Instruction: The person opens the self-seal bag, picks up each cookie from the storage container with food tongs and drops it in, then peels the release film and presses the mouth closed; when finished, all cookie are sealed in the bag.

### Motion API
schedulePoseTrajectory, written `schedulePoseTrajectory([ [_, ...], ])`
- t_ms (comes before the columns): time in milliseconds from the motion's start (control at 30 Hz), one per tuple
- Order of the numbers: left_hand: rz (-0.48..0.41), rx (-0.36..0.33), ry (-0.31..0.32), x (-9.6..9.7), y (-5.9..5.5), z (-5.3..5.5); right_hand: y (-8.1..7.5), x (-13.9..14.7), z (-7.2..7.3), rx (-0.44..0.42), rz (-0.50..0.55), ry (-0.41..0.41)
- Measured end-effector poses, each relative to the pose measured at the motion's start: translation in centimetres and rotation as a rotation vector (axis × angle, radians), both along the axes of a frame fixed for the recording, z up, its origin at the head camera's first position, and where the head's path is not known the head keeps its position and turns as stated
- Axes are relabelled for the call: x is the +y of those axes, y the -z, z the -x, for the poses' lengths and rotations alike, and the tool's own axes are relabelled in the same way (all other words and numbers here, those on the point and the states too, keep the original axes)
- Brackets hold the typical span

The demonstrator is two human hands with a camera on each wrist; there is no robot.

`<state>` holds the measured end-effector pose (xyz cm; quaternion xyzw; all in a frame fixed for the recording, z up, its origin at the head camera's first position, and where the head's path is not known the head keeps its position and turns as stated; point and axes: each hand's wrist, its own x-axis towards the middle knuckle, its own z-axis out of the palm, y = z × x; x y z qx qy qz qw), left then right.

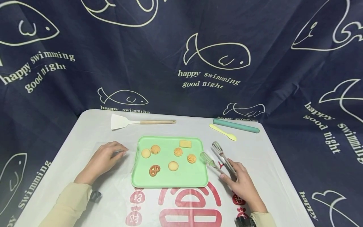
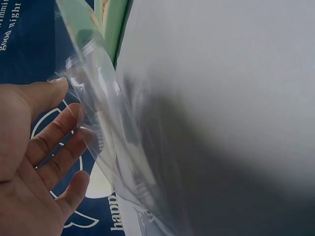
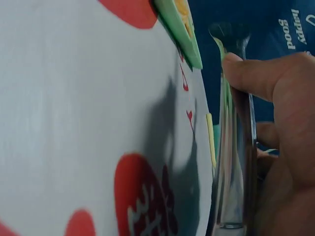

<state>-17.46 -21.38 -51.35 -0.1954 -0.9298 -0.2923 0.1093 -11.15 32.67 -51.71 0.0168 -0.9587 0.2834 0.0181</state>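
Note:
My left hand (image 1: 105, 157) pinches the edge of a clear plastic bag (image 2: 106, 108) between thumb and fingers, just left of a light green tray (image 1: 167, 183). The bag hangs thin and see-through against the tray's left rim. My right hand (image 1: 241, 181) grips metal tongs (image 1: 225, 157), whose two arms stand apart and point toward the tray's right edge, with nothing between the tips. Several cookies lie on the tray: a pretzel (image 1: 154, 170), two swirl cookies (image 1: 191, 158), a rectangular biscuit (image 1: 185, 144), plain round cookies (image 1: 173, 166) and a speckled round one (image 1: 155, 149).
A white spatula (image 1: 120, 122) with a wooden handle lies along the table's back edge. At the back right are a teal rolled stick (image 1: 236, 125) and a yellow spoon (image 1: 222, 131). The white tablecloth (image 1: 113, 201) bears red prints. A dark blue fish-patterned curtain (image 1: 158, 69) hangs behind.

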Motion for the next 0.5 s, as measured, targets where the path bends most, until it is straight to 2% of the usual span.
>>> schedulePoseTrajectory([
  [233, 0.015, -0.007, -0.003, -0.1, 0.0, -0.2, 0.0, -1.4, 0.2, 0.075, -0.026, -0.191],
  [500, 0.018, -0.005, -0.001, 0.0, -0.1, -0.1, -0.9, -2.5, 0.7, 0.126, -0.116, -0.274],
])
